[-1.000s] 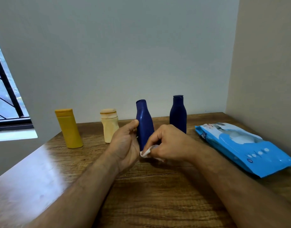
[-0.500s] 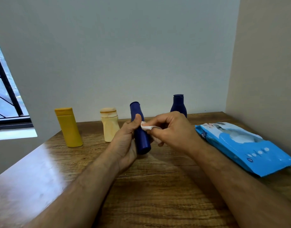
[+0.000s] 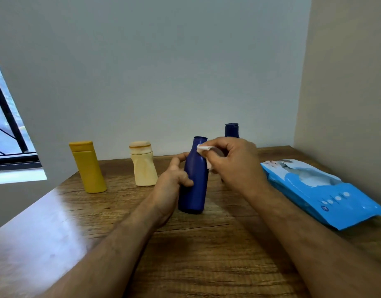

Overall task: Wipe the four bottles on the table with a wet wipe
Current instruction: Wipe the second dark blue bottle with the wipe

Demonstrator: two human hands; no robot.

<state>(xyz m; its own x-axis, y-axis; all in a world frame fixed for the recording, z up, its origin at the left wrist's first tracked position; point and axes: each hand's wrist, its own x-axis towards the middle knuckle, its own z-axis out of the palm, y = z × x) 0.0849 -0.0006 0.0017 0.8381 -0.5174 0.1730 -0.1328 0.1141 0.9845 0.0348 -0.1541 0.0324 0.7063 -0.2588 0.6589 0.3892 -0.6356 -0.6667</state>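
Near table (image 3: 196, 265) was free – yellow bottle (image 3: 88, 168), cream bottle (image 3: 143, 166) blocked far left; wipes pack (image 3: 327, 192) blocked right.

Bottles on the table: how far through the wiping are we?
In hand: the left hand grips the blue bottle, and the right hand rubs the wipe at its neck. The yellow bottle, cream bottle and dark blue bottle stand untouched; I cannot tell whether any has already been wiped.

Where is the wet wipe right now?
Head view, centre: the wet wipe is pinched in the right hand, against the neck of the blue bottle the left hand holds.
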